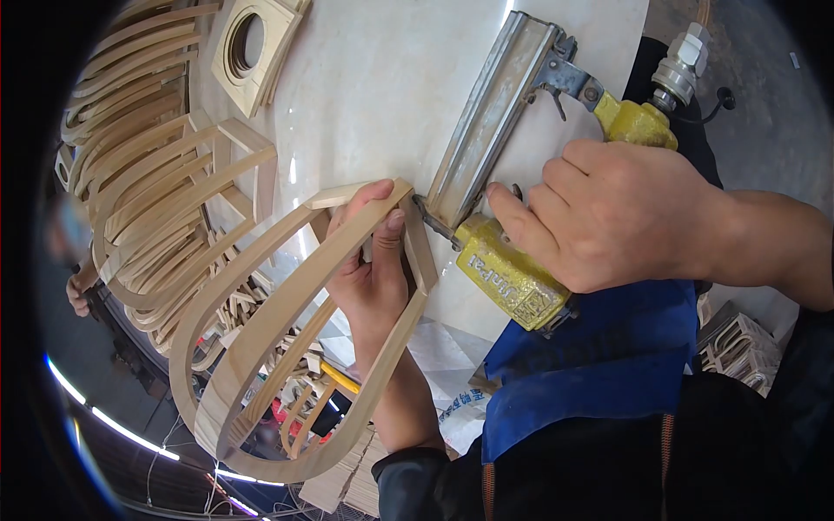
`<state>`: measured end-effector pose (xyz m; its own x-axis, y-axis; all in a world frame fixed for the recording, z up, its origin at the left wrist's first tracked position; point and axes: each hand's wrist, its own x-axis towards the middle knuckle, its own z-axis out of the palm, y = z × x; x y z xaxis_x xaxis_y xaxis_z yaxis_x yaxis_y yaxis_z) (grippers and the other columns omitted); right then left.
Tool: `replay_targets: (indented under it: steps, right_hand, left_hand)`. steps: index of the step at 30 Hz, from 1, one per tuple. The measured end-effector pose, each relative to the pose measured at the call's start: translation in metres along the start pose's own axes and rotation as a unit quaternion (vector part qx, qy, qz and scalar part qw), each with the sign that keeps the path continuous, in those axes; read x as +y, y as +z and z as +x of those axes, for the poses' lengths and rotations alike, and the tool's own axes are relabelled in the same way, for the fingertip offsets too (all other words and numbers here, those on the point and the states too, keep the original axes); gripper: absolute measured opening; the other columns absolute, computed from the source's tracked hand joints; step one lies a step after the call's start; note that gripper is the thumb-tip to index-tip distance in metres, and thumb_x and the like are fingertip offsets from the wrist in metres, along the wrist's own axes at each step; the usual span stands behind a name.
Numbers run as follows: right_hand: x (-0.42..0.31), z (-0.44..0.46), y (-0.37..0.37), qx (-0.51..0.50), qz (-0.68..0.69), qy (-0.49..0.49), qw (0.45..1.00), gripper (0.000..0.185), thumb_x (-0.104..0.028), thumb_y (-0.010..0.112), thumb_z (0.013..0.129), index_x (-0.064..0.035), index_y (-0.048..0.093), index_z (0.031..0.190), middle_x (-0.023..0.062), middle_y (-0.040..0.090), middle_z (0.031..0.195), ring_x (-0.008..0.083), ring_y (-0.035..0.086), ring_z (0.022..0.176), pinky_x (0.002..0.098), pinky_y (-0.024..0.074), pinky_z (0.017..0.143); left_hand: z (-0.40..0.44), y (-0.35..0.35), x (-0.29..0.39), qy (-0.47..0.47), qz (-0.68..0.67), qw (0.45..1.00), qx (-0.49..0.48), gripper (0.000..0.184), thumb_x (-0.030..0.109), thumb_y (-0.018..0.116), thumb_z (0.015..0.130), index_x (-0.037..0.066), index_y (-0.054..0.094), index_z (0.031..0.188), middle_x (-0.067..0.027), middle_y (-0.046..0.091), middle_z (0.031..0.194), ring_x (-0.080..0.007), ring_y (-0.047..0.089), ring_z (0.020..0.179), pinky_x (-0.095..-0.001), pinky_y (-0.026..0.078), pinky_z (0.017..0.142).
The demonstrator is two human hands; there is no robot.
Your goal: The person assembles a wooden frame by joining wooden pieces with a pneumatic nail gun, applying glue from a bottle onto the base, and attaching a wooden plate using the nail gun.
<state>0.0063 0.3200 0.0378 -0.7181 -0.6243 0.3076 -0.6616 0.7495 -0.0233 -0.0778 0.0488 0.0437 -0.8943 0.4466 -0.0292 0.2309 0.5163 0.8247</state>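
Observation:
A curved, looped frame of pale wood is in my left hand, whose fingers and thumb wrap around the joint at its squared end. In my right hand is a nail gun with a yellow body and a long silver magazine. My right fingers close around its handle, partly hiding it. The gun's nose lies at the corner of the wooden frame, right beside my left fingertips; whether it touches the wood I cannot tell. An air-hose fitting joins the gun's handle at the upper right.
Several similar curved wooden frames are stacked at the left along the pale tabletop. Square wooden pieces with round holes lie at the top. Another person's hand shows at the far left. A blue apron covers my front.

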Motion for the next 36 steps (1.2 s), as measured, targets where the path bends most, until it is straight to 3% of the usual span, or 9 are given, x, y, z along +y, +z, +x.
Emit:
replay_targets:
  steps: [4, 25, 32, 34, 35, 36]
  right_hand:
    - [0.007, 0.001, -0.006, -0.042, 0.012, -0.015, 0.999, 0.022, -0.010, 0.074, 0.089, 0.0021, 0.076, 0.108, 0.0042, 0.062, 0.071, 0.0148, 0.053, 0.059, 0.0263, 0.0442, 0.059]
    - [0.018, 0.004, -0.002, -0.018, 0.035, -0.014, 0.999, 0.022, -0.012, 0.073, 0.091, -0.0002, 0.077, 0.109, 0.0031, 0.061, 0.072, 0.0154, 0.054, 0.060, 0.0264, 0.0457, 0.061]
    - [0.019, 0.003, 0.001, -0.047, 0.032, 0.019, 0.998, 0.022, -0.011, 0.073, 0.092, -0.0006, 0.077, 0.111, 0.0033, 0.061, 0.072, 0.0147, 0.054, 0.060, 0.0263, 0.0464, 0.060]
    - [0.016, 0.004, -0.003, -0.014, 0.021, -0.002, 1.000, 0.022, -0.011, 0.073, 0.092, -0.0008, 0.077, 0.112, 0.0034, 0.061, 0.072, 0.0145, 0.054, 0.061, 0.0263, 0.0466, 0.060]
    - [0.016, 0.009, -0.006, -0.035, 0.011, 0.001, 0.999, 0.024, -0.010, 0.074, 0.092, -0.0003, 0.077, 0.114, 0.0034, 0.061, 0.072, 0.0148, 0.054, 0.060, 0.0267, 0.0471, 0.060]
    - [0.014, 0.009, -0.010, -0.052, 0.004, 0.002, 0.999, 0.026, -0.010, 0.074, 0.092, 0.0001, 0.077, 0.116, 0.0034, 0.061, 0.072, 0.0151, 0.054, 0.060, 0.0271, 0.0477, 0.061]
  left_hand:
    - [0.000, -0.002, -0.002, -0.003, 0.005, 1.000, -0.004, 0.025, -0.001, 0.071, 0.102, 0.002, 0.076, 0.126, -0.0092, 0.072, 0.115, -0.0186, 0.064, 0.100, -0.0312, 0.051, 0.093]
    - [-0.001, -0.001, -0.001, -0.008, 0.006, 1.000, -0.005, 0.026, -0.001, 0.072, 0.102, 0.003, 0.077, 0.127, -0.0092, 0.073, 0.114, -0.0182, 0.065, 0.100, -0.0312, 0.052, 0.093]
    - [-0.003, -0.002, -0.005, -0.020, 0.014, 1.000, -0.002, 0.028, -0.002, 0.072, 0.100, 0.003, 0.075, 0.127, -0.0105, 0.074, 0.120, -0.0224, 0.069, 0.102, -0.0333, 0.055, 0.093]
    - [0.000, -0.004, -0.016, 0.065, 0.000, 0.997, -0.045, 0.034, -0.007, 0.069, 0.096, 0.002, 0.074, 0.128, -0.0111, 0.075, 0.122, -0.0243, 0.070, 0.104, -0.0349, 0.056, 0.094]
    - [-0.005, -0.006, -0.025, 0.054, -0.018, 0.997, -0.056, 0.030, -0.008, 0.066, 0.098, 0.001, 0.074, 0.126, -0.0134, 0.074, 0.130, -0.0273, 0.070, 0.114, -0.0380, 0.057, 0.102]
    - [0.002, -0.008, -0.026, 0.148, 0.023, 0.987, -0.057, 0.031, -0.008, 0.066, 0.098, 0.003, 0.073, 0.126, -0.0125, 0.073, 0.131, -0.0269, 0.071, 0.108, -0.0373, 0.058, 0.097]
